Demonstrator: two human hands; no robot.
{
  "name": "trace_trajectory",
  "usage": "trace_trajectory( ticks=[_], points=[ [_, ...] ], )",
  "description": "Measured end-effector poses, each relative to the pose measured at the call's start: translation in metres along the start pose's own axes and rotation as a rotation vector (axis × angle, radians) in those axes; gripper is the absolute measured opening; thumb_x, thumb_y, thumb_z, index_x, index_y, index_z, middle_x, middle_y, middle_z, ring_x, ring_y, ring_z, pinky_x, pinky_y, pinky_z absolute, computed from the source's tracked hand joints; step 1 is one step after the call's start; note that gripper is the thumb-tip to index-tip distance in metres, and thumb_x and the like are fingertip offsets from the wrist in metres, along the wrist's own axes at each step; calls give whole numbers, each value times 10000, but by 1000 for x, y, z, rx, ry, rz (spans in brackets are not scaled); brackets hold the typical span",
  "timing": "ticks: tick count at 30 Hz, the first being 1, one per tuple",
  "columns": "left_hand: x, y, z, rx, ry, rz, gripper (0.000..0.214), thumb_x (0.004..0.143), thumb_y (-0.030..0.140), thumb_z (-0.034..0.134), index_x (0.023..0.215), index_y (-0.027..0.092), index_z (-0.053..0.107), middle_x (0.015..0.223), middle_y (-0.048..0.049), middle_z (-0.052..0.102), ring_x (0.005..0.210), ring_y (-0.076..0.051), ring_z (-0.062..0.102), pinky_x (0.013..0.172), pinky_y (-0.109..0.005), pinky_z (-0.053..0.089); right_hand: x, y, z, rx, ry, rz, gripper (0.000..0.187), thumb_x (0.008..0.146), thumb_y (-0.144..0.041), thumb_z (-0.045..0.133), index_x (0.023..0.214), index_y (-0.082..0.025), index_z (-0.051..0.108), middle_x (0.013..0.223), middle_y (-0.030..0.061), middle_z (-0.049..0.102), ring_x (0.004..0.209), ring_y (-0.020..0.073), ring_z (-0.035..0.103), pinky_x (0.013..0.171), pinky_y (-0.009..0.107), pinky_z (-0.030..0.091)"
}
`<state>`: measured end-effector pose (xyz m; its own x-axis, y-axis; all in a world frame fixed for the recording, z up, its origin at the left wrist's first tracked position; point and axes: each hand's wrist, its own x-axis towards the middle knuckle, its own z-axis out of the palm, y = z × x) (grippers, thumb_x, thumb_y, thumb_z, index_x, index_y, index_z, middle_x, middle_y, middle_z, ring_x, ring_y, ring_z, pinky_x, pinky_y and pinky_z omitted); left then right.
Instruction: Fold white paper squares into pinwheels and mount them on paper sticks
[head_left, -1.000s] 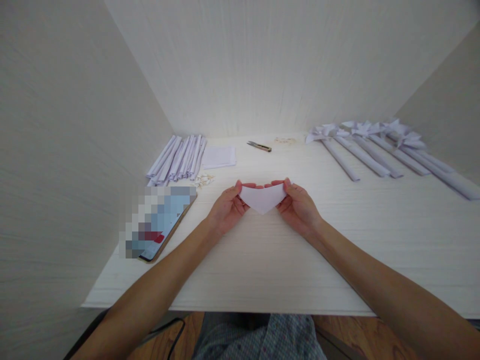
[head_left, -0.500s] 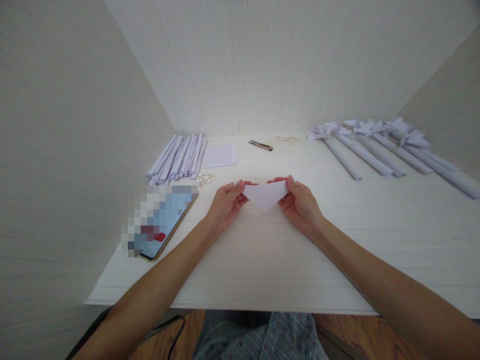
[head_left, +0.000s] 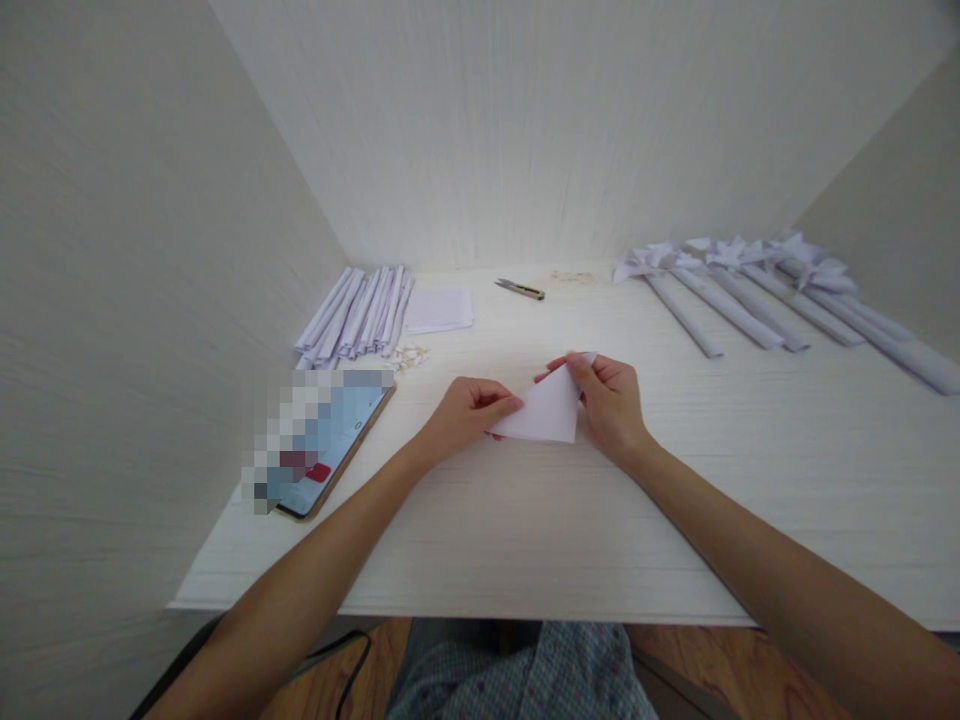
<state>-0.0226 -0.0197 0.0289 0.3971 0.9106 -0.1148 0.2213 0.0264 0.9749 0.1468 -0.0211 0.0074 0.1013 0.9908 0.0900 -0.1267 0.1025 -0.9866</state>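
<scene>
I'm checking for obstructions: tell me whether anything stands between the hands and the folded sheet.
Nothing visible does: the left hand and the right hand both hold the folded sheet directly. The phone lies apart to the left, the snips beyond.

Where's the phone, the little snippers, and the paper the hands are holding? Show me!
Phone (head_left: 343, 438): head view, on its screen.
Snippers (head_left: 522, 290): head view, about mid-length.
Paper (head_left: 546, 408): head view, on its flat middle.

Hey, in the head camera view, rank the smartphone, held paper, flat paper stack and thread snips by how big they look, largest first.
1. Smartphone, partly pixelated
2. Held paper and flat paper stack: order unsure, since the held paper is nearer the camera
3. Thread snips
</scene>
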Motion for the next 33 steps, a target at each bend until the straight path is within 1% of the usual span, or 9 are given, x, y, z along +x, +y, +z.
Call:
trace_trajectory(
  ticks=[5,7,12,15,17,20,25,30,33],
  points=[
    [-1,0,0,200,88,67,246,678,343,564,554,133,531,400,73,396,351,-32,339,346,-155,246,0,-1,-1,-196,31,-97,325,736,-436,517,648,-148,638,508,-7,541,440,84,442,407,207,317],
    [-1,-1,-2,239,88,74,247,695,342,548,565,135,521,388,79,376,336,-32,320,347,-162,224,0,-1,-2,-254,34,-125,333,750,-426,499,642,-144,639,496,-12,511,432,76,403,396,204,283],
    [-1,-7,-4,205,-100,49,275,732,392,490,605,149,484,445,69,400,364,-43,343,364,-172,243,-4,-3,-1,-346,-9,-159,323,778,-394,462,686,-140,638,520,-7,518,435,75,387,397,205,264],
    [-1,-8,-1,179,-129,97,312,759,416,434,587,156,438,487,61,368,411,-48,330,384,-175,233,-9,-5,3,-422,-86,-199,323,797,-374,436,698,-145,641,535,-3,544,447,82,411,411,206,279],
    [0,-7,3,208,-103,146,336,775,419,404,561,159,406,500,57,340,441,-51,309,401,-181,223,-12,-6,6,-491,-129,-249,324,808,-362,423,715,-152,652,557,3,572,469,89,441,428,208,295],
    [1,-6,8,277,-50,181,351,778,408,396,529,163,368,496,54,311,466,-58,295,425,-194,221,-15,-9,8,-562,-136,-299,330,819,-341,407,722,-156,661,575,9,599,488,96,471,453,213,313],
    [2,-5,13,357,46,224,337,765,373,423,507,159,385,487,52,312,484,-65,308,456,-206,233,-14,-9,8,-541,-121,-303,321,818,-329,407,710,-160,658,587,8,598,522,101,496,474,215,326],
    [-1,-5,15,445,171,277,339,789,357,408,516,157,407,466,53,332,465,-65,312,462,-214,230,-12,-5,9,-396,-126,-180,307,780,-396,462,673,-148,608,561,-5,543,491,87,447,432,207,313],
    [-2,-5,14,466,301,283,334,802,350,396,529,158,419,466,51,348,463,-68,318,462,-218,230,-12,-4,10,-297,-253,-58,309,718,-438,539,623,-144,556,528,-18,518,447,74,433,401,199,314]
  ],
)
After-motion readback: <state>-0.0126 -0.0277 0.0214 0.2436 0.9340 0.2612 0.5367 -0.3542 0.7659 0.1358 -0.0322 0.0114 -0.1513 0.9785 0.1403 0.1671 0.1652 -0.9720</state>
